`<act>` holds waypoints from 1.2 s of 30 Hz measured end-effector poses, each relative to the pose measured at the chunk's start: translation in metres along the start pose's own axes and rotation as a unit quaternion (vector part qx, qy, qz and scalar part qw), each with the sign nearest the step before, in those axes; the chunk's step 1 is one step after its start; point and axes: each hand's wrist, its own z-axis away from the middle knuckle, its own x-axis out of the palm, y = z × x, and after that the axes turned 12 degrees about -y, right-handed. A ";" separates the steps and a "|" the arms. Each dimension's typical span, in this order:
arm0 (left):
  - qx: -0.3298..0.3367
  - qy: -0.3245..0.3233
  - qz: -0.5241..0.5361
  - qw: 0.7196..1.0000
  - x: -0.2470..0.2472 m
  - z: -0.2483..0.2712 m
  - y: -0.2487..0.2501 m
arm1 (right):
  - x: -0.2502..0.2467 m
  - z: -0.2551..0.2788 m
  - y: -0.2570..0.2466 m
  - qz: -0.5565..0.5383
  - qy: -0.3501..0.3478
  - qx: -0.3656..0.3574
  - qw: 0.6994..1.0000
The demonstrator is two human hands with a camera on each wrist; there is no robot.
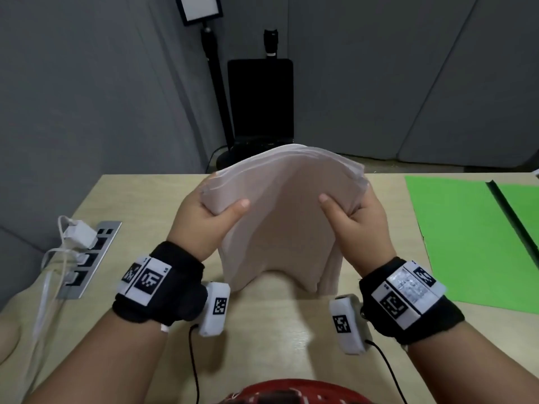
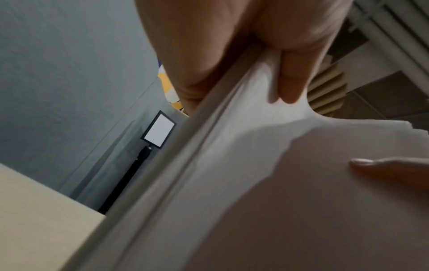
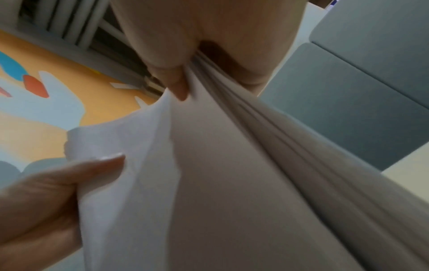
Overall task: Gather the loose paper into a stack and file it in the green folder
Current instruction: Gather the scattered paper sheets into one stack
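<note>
So both hands are holding the paper stack (image 1: 280, 217) upright over the middle of the tabletop (image 1: 262, 330), bottom edge looking like it's sitting on the wood or just above it, can't quite tell. The left hand (image 1: 204, 220) is gripping the left edge, thumb on the near face and fingers wrapped round the back, and the right hand (image 1: 358, 225) is doing the same on the right edge. Both grips are closed firmly on the sheets, and the stack is bowing toward the camera in the middle, with the top edges fanning a bit. The wrist views are showing the same thing up close: thumb flat on the front sheet, fingers behind, layered page edges running between them, all pretty blurry. The green folder (image 1: 466, 234) is lying open and flat on the right side of the tabletop, well apart from the stack, with its dark spine crease running diagonally. A power strip (image 1: 90, 255) with white plugs is sitting at the left edge.
</note>
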 end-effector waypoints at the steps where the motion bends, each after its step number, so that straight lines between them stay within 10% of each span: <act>1: 0.005 0.009 -0.005 1.000 0.001 0.000 0.002 | 0.001 0.000 -0.001 0.017 0.006 -0.016 1.000; 9: 0.092 0.095 0.042 0.990 0.006 -0.005 0.040 | 0.005 -0.004 -0.025 0.111 0.066 -0.204 0.970; 18: 0.056 0.159 0.070 0.983 -0.001 -0.004 0.034 | 0.002 -0.008 -0.018 0.108 0.159 -0.151 0.970; 25: 0.085 -0.046 0.109 0.989 0.002 0.003 0.012 | 0.005 -0.002 -0.007 -0.062 0.086 -0.046 0.993; 30: -0.146 -0.131 -0.023 0.980 0.011 0.013 -0.014 | 0.001 0.001 0.015 0.042 -0.080 0.164 0.982; 36: -0.084 0.095 -0.007 0.992 0.014 0.010 -0.006 | 0.004 0.001 0.005 -0.028 0.013 0.055 0.998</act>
